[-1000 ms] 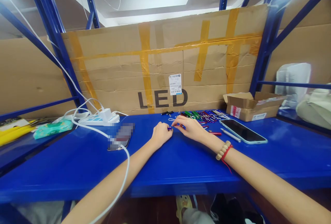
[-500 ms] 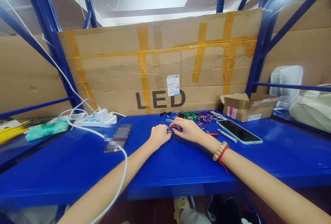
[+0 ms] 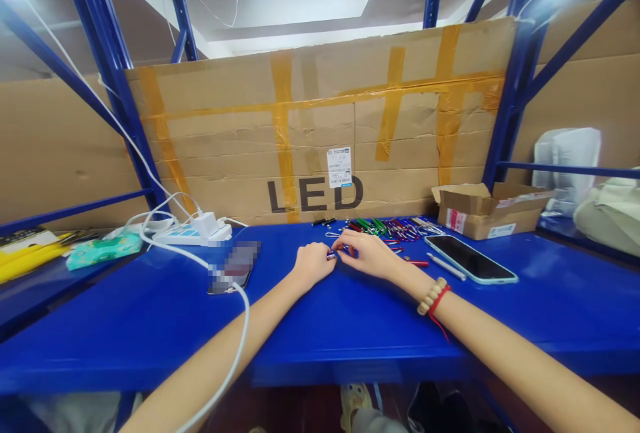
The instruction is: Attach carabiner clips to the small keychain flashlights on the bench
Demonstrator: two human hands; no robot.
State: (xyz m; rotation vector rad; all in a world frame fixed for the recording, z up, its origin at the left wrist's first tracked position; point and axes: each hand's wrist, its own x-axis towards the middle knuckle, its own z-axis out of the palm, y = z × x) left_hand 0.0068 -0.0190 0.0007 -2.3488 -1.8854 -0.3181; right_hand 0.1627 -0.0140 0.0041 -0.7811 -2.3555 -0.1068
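Note:
My left hand and my right hand meet over the blue shelf top, both pinching one small cylindrical piece between their fingertips. The piece is dark with a red and silver end; I cannot make out more. Just behind my right hand lies a pile of several small coloured keychain pieces in green, red and purple. My right wrist wears a bead bracelet with a red cord.
A phone and a white pen lie to the right, an open cardboard box behind them. Another phone on a white cable and a power strip lie to the left. A taped "LED" carton stands along the back.
Both hands have stayed together on the small piece, with only slight finger shifts. The view has moved a little.

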